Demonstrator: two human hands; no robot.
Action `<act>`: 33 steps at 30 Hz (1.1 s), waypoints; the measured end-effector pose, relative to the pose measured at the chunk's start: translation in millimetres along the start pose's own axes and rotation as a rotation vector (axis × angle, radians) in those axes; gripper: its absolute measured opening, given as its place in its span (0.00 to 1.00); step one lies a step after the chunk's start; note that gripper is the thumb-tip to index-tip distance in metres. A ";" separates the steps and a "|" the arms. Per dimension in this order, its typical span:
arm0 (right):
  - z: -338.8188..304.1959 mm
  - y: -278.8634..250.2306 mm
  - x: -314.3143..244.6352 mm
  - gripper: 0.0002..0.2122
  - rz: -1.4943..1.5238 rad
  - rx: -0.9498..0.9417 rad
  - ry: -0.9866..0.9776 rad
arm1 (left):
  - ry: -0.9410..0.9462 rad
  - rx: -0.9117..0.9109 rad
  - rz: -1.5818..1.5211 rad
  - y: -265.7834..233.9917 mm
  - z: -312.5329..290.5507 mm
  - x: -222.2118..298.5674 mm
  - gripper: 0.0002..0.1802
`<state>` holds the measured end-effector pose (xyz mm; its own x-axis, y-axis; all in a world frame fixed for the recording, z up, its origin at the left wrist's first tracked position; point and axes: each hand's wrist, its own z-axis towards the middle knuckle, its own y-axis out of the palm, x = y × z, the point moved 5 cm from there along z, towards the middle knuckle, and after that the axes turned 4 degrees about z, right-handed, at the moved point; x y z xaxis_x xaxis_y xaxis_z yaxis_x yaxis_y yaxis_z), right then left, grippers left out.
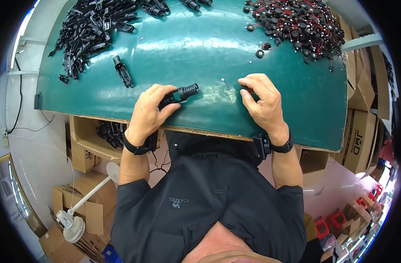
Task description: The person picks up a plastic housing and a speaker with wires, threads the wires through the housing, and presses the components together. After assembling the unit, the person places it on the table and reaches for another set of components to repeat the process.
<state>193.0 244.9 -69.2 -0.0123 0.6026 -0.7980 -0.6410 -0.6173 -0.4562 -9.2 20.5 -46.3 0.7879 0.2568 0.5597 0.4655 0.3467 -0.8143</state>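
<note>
My left hand is closed around a black plastic housing with a ribbed, spring-like end that points right and slightly away from me. In my right hand, thumb and fingers pinch a small round black part, mostly hidden by the fingers. A thin dark wire with a small white connector trails from it to the left over the green table. The two hands are apart, both near the table's front edge. A single similar black housing lies on the table beyond my left hand.
A big heap of black housings covers the table's far left. At the far right lies a pile of round black parts with red wires. Cardboard boxes stand right of the green table; an open carton sits under its left side.
</note>
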 end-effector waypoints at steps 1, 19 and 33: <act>1.4 1.3 -4.7 0.12 -0.024 0.003 -0.041 | -0.034 0.000 -0.060 2.0 -2.9 -1.1 0.23; 5.3 16.5 -37.7 0.18 -0.248 0.009 -0.404 | -0.055 0.056 -0.081 21.4 -13.8 8.9 0.23; 3.7 24.4 -46.8 0.18 -0.240 -0.056 -0.473 | -0.039 0.030 -0.136 27.3 -11.6 14.7 0.23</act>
<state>175.1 203.6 -41.5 -0.2229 0.8845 -0.4099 -0.6263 -0.4522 -0.6350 19.8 23.3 -62.0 0.7017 0.2400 0.6708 0.5545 0.4071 -0.7258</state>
